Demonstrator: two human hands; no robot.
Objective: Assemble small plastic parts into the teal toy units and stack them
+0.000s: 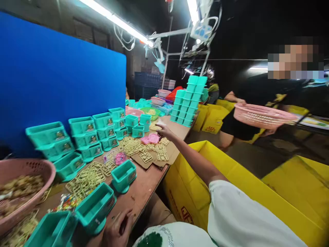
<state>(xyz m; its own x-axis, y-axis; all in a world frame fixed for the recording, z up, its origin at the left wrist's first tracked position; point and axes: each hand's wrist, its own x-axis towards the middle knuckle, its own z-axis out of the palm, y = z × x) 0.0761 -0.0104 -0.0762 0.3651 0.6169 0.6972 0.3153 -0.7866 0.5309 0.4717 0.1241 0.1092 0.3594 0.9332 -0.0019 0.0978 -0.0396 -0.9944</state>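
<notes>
My left hand (118, 228) rests at the near table edge, fingers loosely curved and apart, with nothing seen in them. Beside it are a teal plastic box (95, 208) and another teal box (51, 228). My right arm stretches forward over the table. My right hand (166, 132) is above pink plastic pieces (151, 138), its fingers bent around a small whitish thing (160, 122), too blurred to name. Cream plastic frames of small parts (131, 145) lie below and left of it. One more teal box (124, 175) stands between my hands.
Stacked teal boxes (88, 139) line a blue panel (61, 82). A taller teal stack (189, 101) stands at the far table edge. A pink basket (48, 175) is at left. Yellow bins (200, 171) flank the table; at right a person carries a pink basket (262, 116).
</notes>
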